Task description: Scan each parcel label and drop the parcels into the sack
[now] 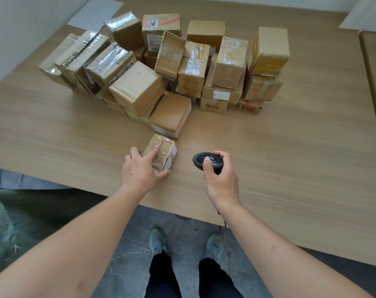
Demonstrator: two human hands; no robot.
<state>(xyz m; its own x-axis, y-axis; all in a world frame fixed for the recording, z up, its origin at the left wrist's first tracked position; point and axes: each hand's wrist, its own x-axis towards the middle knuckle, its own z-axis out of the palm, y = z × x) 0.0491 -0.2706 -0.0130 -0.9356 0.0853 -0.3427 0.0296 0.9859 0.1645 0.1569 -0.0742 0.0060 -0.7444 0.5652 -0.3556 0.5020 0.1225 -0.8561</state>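
Note:
A small taped cardboard parcel (163, 152) lies on the wooden table (290, 160) near its front edge, with a white label on its right side. My left hand (139, 171) grips it, fingers over the top and thumb at the near side. My right hand (220, 179) holds a black barcode scanner (207, 161), its head turned left toward the parcel's label. A pile of several cardboard parcels (165, 67) fills the middle and back of the table. A dark green sack (21, 214) lies on the floor at the lower left.
The scanner's cable (224, 224) hangs off the table's front edge. A grey sheet (95, 12) lies at the back left. My shoes (186, 244) stand on the grey floor below the table edge. A second table edge (374, 67) runs along the right.

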